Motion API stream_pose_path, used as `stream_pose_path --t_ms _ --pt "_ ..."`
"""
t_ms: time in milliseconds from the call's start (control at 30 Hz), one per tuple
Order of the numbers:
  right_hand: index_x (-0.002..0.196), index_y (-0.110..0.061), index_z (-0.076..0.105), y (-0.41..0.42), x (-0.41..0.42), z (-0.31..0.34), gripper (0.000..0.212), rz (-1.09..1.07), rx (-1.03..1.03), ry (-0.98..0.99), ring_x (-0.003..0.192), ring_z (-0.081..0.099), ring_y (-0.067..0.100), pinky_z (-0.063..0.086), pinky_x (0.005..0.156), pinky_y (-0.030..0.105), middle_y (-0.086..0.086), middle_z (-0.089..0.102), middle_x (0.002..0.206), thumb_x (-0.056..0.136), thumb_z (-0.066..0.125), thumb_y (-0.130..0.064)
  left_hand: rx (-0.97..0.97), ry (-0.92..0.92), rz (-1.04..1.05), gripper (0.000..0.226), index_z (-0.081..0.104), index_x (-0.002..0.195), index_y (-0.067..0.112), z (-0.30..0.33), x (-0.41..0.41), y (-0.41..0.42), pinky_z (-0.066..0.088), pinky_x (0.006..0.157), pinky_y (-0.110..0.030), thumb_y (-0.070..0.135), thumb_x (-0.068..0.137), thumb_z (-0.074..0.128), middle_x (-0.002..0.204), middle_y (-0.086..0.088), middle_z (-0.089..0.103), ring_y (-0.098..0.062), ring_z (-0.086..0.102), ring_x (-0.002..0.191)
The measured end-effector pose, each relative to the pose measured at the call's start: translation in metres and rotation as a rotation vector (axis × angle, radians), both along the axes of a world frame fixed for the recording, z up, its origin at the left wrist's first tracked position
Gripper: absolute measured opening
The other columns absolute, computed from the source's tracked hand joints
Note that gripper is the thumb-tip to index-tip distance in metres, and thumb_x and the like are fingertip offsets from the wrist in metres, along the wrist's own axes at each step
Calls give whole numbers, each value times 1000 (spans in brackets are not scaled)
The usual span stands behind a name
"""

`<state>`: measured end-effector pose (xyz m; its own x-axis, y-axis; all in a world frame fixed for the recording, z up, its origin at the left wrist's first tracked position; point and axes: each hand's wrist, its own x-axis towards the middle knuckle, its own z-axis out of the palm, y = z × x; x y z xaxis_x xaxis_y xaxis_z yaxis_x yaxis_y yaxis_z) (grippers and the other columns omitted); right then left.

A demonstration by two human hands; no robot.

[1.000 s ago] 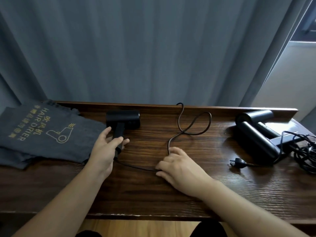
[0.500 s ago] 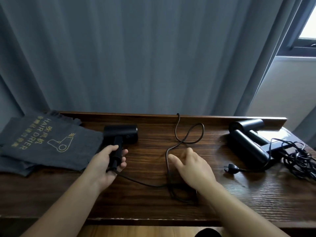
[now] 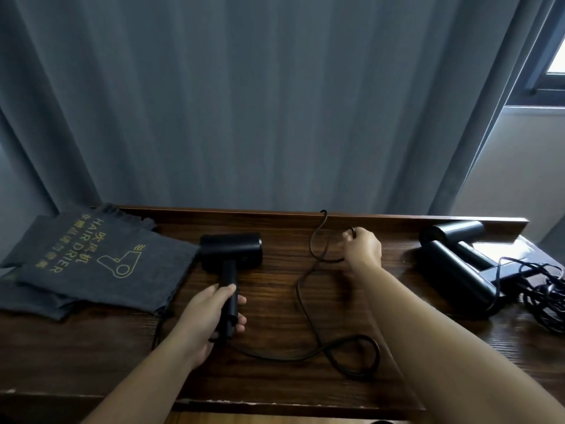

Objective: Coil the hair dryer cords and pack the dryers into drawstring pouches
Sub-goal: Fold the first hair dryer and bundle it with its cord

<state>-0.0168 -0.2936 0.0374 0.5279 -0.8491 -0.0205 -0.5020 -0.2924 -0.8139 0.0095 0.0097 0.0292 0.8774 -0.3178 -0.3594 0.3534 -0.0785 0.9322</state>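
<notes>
A black hair dryer (image 3: 232, 250) lies on the wooden table (image 3: 275, 381) left of centre. My left hand (image 3: 211, 313) grips its handle. Its black cord (image 3: 301, 304) runs from the handle's end, loops near the front, then climbs toward the back rail. My right hand (image 3: 362, 249) holds a far loop of that cord near the back rail. Dark grey drawstring pouches (image 3: 88, 261) with gold "HAIR DRIER" print lie stacked flat at the left.
Two more black dryers (image 3: 455, 261) lie at the right with a tangle of cords (image 3: 547, 298) beside them. A raised wooden rail (image 3: 275, 213) bounds the table's back. Grey curtains (image 3: 244, 102) hang behind; a window (image 3: 553, 62) shows at top right.
My right hand left the near stretch of cord and reached back to take the far loop by the rail. My left hand closed more fully around the dryer's handle.
</notes>
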Motion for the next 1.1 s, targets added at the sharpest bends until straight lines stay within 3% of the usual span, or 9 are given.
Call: stream_pose_path --t_ms 133,267,333,433,500,633,867,1000,1100 --pt "90 -13 67 10 22 20 27 56 193 -369 68 70 16 61 68 34 8 74 85 105 49 -26 -7 -30 -22 27 63 115 6 -2 -1 -2 55 55 -33 28 102 54 98 -15 70 -20 65 59" --pt "95 -20 68 9 41 41 23 173 74 -552 88 70 7 56 86 28 -4 71 94 105 48 -23 -3 -43 -44 27 63 114 4 -2 -1 -2 52 48 -28 26 103 53 97 -19 67 -19 63 55" --pt "102 -23 70 4 51 38 24 307 -21 -418 107 64 11 48 94 27 -5 70 109 105 47 -16 -21 -49 -41 25 63 115 5 -3 0 -2 53 49 -31 25 103 53 102 -20 68 -19 63 56" --pt "125 -20 63 -5 60 24 30 499 -149 3 125 54 24 43 100 31 7 57 133 101 50 -8 -39 -49 -40 23 62 117 8 -5 1 -1 53 51 -32 25 103 54 104 -18 69 -21 63 58" --pt "135 -10 52 -8 60 19 40 416 -203 79 127 50 33 43 105 39 14 49 139 96 55 -10 -45 -51 -50 23 63 117 9 -6 2 -1 53 52 -32 25 103 54 104 -18 69 -21 64 59" --pt "134 -2 45 0 40 22 44 102 -182 145 123 49 38 45 97 44 18 43 140 98 50 -27 -45 -62 -50 19 63 115 13 -7 3 -2 54 54 -33 25 103 54 105 -17 69 -22 64 60" --pt "133 -11 53 52 2 -4 83 396 -284 335 117 58 29 53 91 42 8 58 128 86 47 -79 26 -196 -46 9 62 101 29 -15 -1 -7 58 69 -47 24 102 54 88 -15 69 -28 66 63" --pt "109 -19 64 65 18 -7 22 484 -216 190 103 66 21 57 88 38 -1 66 106 99 58 -38 25 -196 -52 9 61 105 29 -12 -3 -6 59 66 -45 24 102 54 94 -14 68 -27 67 63" --pt "111 -27 63 72 23 16 14 498 -242 -183 94 64 9 53 85 29 -8 67 99 103 51 -30 26 -197 -50 10 62 109 26 -12 -3 -4 57 60 -38 23 102 55 99 -14 67 -25 67 62"
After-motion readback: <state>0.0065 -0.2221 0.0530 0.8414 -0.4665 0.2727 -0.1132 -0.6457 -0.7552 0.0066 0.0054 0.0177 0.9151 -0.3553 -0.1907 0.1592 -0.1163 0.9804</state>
